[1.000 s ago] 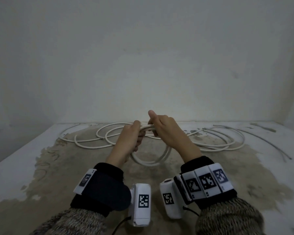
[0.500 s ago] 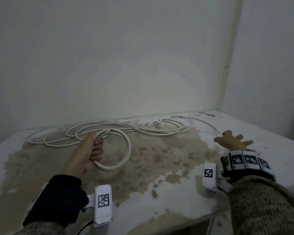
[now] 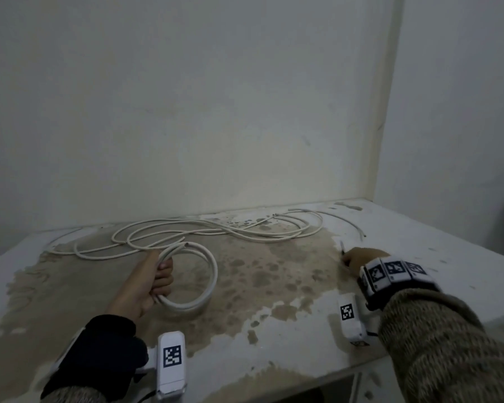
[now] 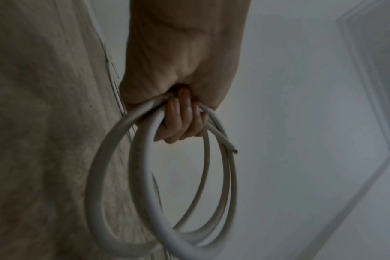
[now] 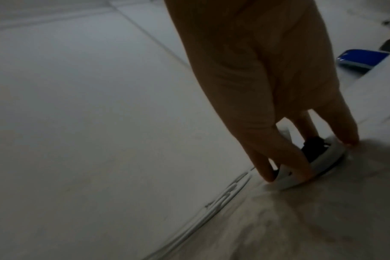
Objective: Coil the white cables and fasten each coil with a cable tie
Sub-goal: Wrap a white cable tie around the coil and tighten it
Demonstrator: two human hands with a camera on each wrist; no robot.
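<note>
In the lower left of the head view we see the left hand point(image 3: 146, 283) clenched round a coil of white cable point(image 3: 200, 282), gripping its left side where the turns bunch together. The left wrist view shows the fingers point(image 4: 180, 121) wrapped fully round the strands, with about 3 turns hanging below the fist and 1 cut end point(image 4: 230, 148) sticking out to the right of the knuckles. The coil's lower edge sits low over the stained table point(image 3: 274, 286); we cannot tell whether it touches.

At the right of the head view the right hand point(image 3: 361, 258) is down on the table, well apart from the coil. In the right wrist view its fingertips point(image 5: 267, 174) press down onto a thin white strip with a small dark piece point(image 5: 313, 147) between the fingers, probably a cable tie, though the blur keeps us from being sure. Whether the hand is pinching it or only touching it, we cannot tell.

Across the middle of the head view, toward the wall, loose white cables point(image 3: 216, 231) lie in wide overlapping loops. A blue object point(image 5: 363, 59) shows in the upper right of the right wrist view.
</note>
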